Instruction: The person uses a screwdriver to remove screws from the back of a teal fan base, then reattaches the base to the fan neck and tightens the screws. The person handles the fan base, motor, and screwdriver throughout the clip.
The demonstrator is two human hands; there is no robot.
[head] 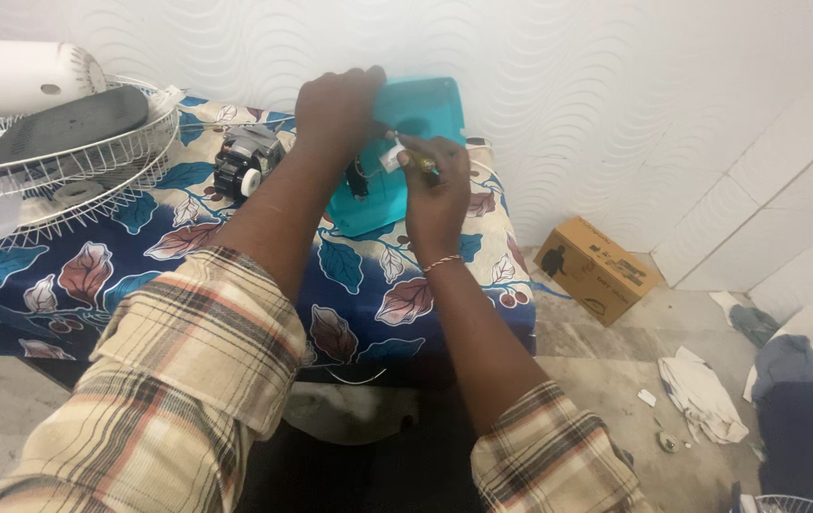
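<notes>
Fan guard (64, 157) and small motor (247, 163) lie far left on the leaf-print cloth (140, 266); the teal housing (416, 142) stands tilted mid-table, long axis running away from the person. Left hand (338, 109) clamps its upper edge — right hand (435, 185), nearer the body, pinches a screwdriver (416, 160) against its face.

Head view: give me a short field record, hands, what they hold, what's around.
left hand: grips the top edge of the teal plastic housing, propped tilted on the table
right hand: holds a thin yellowish tool against the housing's face
small white part: at the tool tip
surface: table with blue leaf-print cloth
left of housing: grey fan motor; white wire fan guard
floor, right: brown cardboard box; white crumpled cloth
</notes>
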